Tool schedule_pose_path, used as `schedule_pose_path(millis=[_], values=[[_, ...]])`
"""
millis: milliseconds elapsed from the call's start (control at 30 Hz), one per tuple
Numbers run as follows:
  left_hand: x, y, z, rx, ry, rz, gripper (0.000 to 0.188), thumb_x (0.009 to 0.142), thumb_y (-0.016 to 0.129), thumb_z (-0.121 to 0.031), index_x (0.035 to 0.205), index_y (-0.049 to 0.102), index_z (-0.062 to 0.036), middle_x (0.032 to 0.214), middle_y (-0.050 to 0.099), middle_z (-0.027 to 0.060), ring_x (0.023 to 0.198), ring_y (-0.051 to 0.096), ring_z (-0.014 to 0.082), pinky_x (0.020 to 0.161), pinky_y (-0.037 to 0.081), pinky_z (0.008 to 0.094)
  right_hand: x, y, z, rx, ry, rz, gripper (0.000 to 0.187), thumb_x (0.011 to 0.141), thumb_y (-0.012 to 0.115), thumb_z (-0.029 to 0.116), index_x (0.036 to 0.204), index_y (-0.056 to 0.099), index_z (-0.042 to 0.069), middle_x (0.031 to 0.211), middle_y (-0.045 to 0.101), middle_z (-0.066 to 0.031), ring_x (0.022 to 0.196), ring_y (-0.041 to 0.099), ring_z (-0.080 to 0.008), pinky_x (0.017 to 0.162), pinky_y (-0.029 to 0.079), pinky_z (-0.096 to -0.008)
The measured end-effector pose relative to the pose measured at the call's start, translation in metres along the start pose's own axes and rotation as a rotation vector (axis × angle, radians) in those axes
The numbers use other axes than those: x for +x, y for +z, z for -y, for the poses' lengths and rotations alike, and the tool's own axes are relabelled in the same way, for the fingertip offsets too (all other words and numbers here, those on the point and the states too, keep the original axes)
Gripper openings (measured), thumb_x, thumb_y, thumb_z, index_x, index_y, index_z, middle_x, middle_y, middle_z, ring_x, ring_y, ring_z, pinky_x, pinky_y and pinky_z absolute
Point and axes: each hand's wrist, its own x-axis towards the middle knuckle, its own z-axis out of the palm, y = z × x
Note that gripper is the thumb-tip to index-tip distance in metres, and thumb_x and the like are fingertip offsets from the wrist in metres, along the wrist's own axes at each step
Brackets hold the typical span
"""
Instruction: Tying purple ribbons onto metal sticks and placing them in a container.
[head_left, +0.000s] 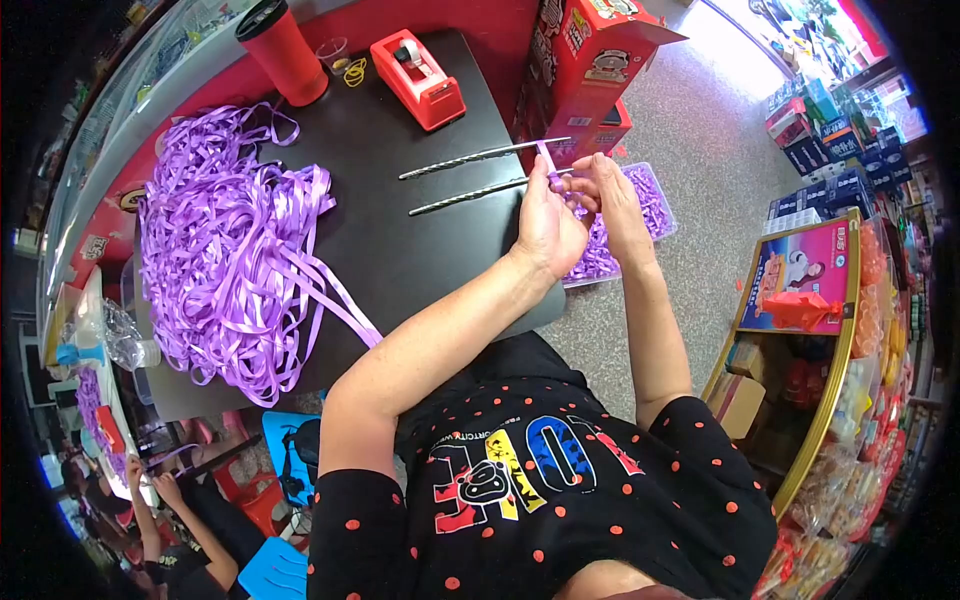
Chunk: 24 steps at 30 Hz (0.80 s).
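Two long spiral metal rods (465, 158), resembling drill bits, extend side by side over the dark table. Purple ribbon (545, 158) crosses between them near their right ends. My left hand (549, 228) is closed on that ribbon, thumb pointing up along it. Close against it, my right hand (620, 212) has its fingers bent and pinched at the same ribbon; part of the grip is hidden. Below both hands, a clear plastic box (668, 222) holds many small purple ribbon pieces. A big heap of loose purple ribbon (235, 250) covers the table's left side, with strands running under my left forearm.
A red tape dispenser (430, 95), a red tumbler (285, 60) and yellow rubber bands (355, 72) stand along the table's (390, 240) far side. Red cartons (585, 75) rise beyond it. At right is a gold-edged display cabinet (815, 400). Another person (200, 540) works at lower left.
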Motion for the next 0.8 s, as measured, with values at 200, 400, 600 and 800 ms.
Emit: schedule_pose_path(millis=[200,400,600,800], values=[[-0.017,0.020,-0.006,-0.002,0.003,0.001,0.041,0.097,0.034,-0.046,0.111,0.048,-0.0103,0.096,0.050,0.0008,0.087,0.048,0.0154,0.085,0.039,0.0404,0.006,-0.003,0.014,-0.204,-0.070,-0.004,0.032,0.097,0.050,0.029,0.102,0.060,-0.001,0.088,0.066,-0.0071,0.083,0.062,-0.0104,0.069,0.047,-0.0225],[-0.020,0.018,-0.005,-0.085,-0.038,-0.048,0.028,0.094,0.042,-0.048,0.106,0.050,-0.0232,0.093,0.047,-0.0050,0.093,0.043,0.0145,0.089,0.033,0.0397,0.032,0.029,0.056,-0.493,-0.377,-0.072,0.023,0.093,0.056,0.017,0.105,0.065,-0.001,0.093,0.069,-0.0069,0.087,0.061,-0.0099,0.078,0.047,-0.0234],[-0.017,0.009,-0.004,-0.035,-0.037,0.036,0.036,0.094,0.041,-0.051,0.118,0.044,-0.0243,0.137,0.038,0.0073,0.125,0.037,0.0226,0.097,0.033,0.0426,0.115,0.084,0.070,-0.388,-0.334,0.221,0.030,0.092,0.057,0.023,0.112,0.065,0.003,0.097,0.068,-0.0005,0.074,0.048,-0.0049,0.067,0.038,-0.0190],[-0.011,0.005,0.002,-0.047,-0.033,0.017,0.062,0.090,0.044,-0.058,0.136,0.031,-0.0186,0.139,0.034,0.0071,0.126,0.033,0.0215,0.101,0.028,0.0401,0.171,0.119,0.062,-0.308,0.127,0.366,0.028,0.084,0.069,0.025,0.089,0.066,-0.002,0.066,0.050,0.0039,0.051,0.035,-0.0012,0.040,0.020,-0.0169]])
